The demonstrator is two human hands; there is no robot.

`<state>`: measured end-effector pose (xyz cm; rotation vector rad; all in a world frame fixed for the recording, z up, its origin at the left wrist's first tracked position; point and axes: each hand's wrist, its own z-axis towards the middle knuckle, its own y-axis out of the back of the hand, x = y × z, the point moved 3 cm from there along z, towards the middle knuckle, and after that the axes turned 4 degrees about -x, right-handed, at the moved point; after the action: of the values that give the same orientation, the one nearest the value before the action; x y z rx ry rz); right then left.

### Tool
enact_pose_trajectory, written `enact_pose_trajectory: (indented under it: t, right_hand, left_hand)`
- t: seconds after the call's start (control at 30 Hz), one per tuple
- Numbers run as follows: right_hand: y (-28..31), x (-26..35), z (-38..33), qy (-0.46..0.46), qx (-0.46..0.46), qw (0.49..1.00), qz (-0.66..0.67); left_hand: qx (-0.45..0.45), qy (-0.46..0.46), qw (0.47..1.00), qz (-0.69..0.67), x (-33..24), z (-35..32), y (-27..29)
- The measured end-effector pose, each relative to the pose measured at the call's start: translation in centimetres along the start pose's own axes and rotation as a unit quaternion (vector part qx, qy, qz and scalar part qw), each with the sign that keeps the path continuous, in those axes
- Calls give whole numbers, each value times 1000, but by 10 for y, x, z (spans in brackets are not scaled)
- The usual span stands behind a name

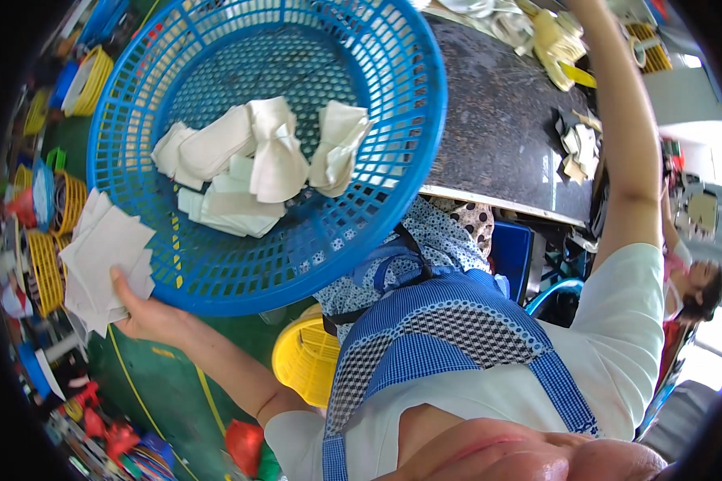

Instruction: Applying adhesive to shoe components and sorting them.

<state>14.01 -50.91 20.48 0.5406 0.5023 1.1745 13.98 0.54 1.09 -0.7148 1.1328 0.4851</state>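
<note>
We see the left hand [148, 314] closed on a fanned stack of pale cloths [108, 252], its thumb on top and the corners spread; the stack is at the left side of the big blue basket [435, 120], overlapping its rim in our view, though we cannot tell whether the two touch; inside the basket we see more pale pieces [277, 156], lying in several small piles, two of them pinched in at the middle; the right arm [630, 144] stretches up past the top edge, so we cannot tell how its hand stands or what it holds; to the right of the basket we see a dark speckled table [505, 112], with yellow cloth [555, 40] at its far end and a small heap of scraps [579, 152] near the arm; below the basket a yellow basket [305, 357] stands beside the blue apron [449, 321].
</note>
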Motion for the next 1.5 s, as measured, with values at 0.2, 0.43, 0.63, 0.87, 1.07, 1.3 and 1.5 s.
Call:
enact_pose_trajectory:
  t: [0.2, 0.43, 0.63, 0.87, 1.07, 1.3, 1.5]
  right_hand:
    - [-137, -29, -215, 92, 208, 968, -106]
    - [-50, 7, -202, -289, 390, 703, 519]
    - [-87, 64, -197, -364, 513, 469, 620]
    - [-71, 63, -218, -458, 465, 380, 655]
    - [-64, 74, -235, -461, 444, 344, 688]
    - [-40, 89, -242, -463, 401, 360, 704]
    - [-28, 102, -252, -471, 432, 342, 689]
  left_hand:
    - [58, -95, 993, 47, -3, 43, -16]
    - [118, -13, 991, 67, 14, 72, 0]
    - [163, 263, 951, -26, 43, 104, 19]
    - [183, -26, 983, 17, -48, 37, -42]
    - [320, 40, 946, 10, -58, 15, -80]
    - [537, 278, 796, 24, -11, -67, -194]
    - [647, 105, 739, 154, 104, -130, -226]
